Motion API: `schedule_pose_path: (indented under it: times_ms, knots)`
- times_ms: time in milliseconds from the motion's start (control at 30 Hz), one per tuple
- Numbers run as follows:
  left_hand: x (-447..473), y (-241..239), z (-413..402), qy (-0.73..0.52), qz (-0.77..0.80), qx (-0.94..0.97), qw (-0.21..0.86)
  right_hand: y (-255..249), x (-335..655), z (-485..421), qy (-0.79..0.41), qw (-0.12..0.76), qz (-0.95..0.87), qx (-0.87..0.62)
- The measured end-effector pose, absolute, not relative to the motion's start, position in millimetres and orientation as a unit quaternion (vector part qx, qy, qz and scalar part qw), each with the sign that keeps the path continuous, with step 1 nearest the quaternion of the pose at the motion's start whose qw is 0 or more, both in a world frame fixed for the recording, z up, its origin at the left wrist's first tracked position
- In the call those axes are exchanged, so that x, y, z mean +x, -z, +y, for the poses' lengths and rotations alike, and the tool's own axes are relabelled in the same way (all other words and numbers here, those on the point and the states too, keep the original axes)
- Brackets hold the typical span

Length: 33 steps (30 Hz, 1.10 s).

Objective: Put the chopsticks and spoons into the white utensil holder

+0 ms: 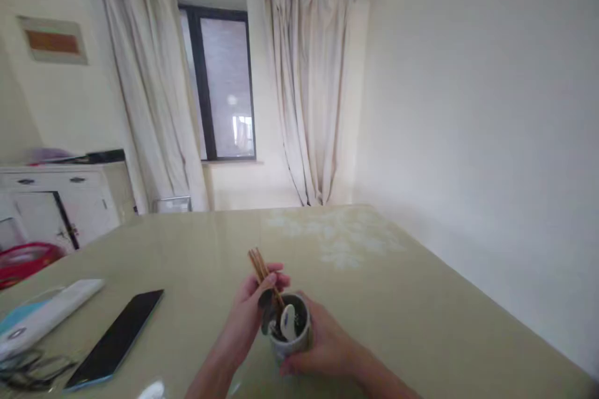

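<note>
A grey cup (306, 340) stands at the near middle of the table, with my right hand (322, 336) wrapped round its right side. Thin brown chopsticks (258, 263) lean out of the cup to the upper left, and my left hand (259, 293) has its fingers closed round them. Also in the cup are a white spoon (288, 322) with a small dark mark and dark metal spoons (266, 307) at the left rim. The lower ends of these things are hidden inside the cup.
A black phone (116, 340) lies to the left on the glossy table (196, 249). Beyond it are a white power strip or box (51, 318) and dark cables (32, 368). A red basket (30, 262) sits past the left edge. The white wall (491, 137) borders the right edge.
</note>
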<state>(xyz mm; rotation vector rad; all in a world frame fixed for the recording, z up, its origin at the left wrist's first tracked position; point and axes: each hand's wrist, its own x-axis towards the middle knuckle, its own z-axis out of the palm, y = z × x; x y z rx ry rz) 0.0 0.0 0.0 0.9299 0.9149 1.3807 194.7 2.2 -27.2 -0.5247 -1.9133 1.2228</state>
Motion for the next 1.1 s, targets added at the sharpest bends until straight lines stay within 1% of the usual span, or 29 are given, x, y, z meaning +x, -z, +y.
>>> schedule_pose_path:
  times_ms: [133, 233, 300, 433, 533, 733, 800, 900, 1000, 1100]
  knots:
    - [14.9, 1.6, -4.1, -0.592, 0.418, 0.450, 0.522, 20.3, 195.5, 0.7, -0.482, 0.396, -0.759, -0.188]
    - [16.7, 0.2, -7.5, -0.631, 0.422, 0.475, 0.446, 20.1, 196.8, 0.8, -0.477, 0.389, -0.760, -0.206]
    - [14.1, -3.6, -8.8, -0.678, 0.406, 0.451, 0.416, 21.0, 197.1, 0.9, -0.468, 0.388, -0.760, -0.228]
    - [0.0, -18.6, -5.3, -0.788, 0.283, 0.325, 0.440, 20.6, 196.1, -0.5, -0.457, 0.394, -0.760, -0.242]
    - [-20.0, -30.2, 1.4, -0.830, 0.202, 0.248, 0.458, 20.1, 195.2, -2.1, -0.469, 0.409, -0.750, -0.227]
    - [-66.9, -31.3, 19.5, -0.882, 0.152, 0.127, 0.428, 26.4, 192.4, 0.8, -0.467, 0.430, -0.726, -0.265]
    - [-80.8, -25.9, 26.4, -0.884, 0.172, 0.101, 0.424, 28.9, 191.7, 4.1, -0.455, 0.448, -0.716, -0.283]
    - [-94.5, -14.3, 35.9, -0.857, 0.271, 0.091, 0.430, 32.3, 193.3, 10.9, -0.422, 0.473, -0.701, -0.326]
    - [-91.6, 1.9, 43.9, -0.808, 0.361, 0.130, 0.448, 35.9, 197.6, 19.0, -0.387, 0.497, -0.681, -0.373]
    - [-74.4, 21.7, 51.7, -0.748, 0.439, 0.186, 0.461, 37.8, 201.8, 24.9, -0.378, 0.512, -0.667, -0.388]
